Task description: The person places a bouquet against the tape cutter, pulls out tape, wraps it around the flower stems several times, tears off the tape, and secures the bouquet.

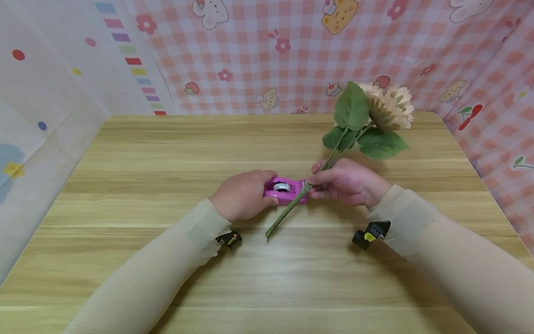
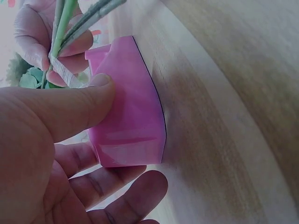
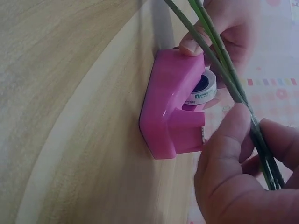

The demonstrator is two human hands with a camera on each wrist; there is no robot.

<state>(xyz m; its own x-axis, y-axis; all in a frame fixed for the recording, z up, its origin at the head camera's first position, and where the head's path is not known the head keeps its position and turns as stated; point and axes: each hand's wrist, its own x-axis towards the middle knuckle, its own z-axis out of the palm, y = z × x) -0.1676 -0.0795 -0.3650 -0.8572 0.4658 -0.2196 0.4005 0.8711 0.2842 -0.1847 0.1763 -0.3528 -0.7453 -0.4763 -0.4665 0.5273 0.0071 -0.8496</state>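
Observation:
My left hand (image 1: 246,195) grips a pink tape dispenser (image 1: 283,199) on the table, thumb on its near side and fingers round the far side. A white roll of tape (image 3: 205,94) sits inside it. With thumb and fingers, my right hand (image 1: 350,183) pinches the green stems (image 1: 288,211) of artificial flowers just right of the dispenser. Those stems slant across the dispenser's cutter end, their cut ends towards me. Pale peach blooms (image 1: 394,109) and green leaves (image 1: 352,106) point up and right. In the left wrist view, a strip of tape (image 2: 67,73) runs between dispenser and stems.
The wood-grain table (image 1: 146,185) lies under both hands. Behind it hangs a pink checked cloth (image 1: 250,51) with cartoon prints, and a white dotted cloth (image 1: 50,83) hangs at the left. A small black camera (image 1: 371,233) is strapped at my right wrist.

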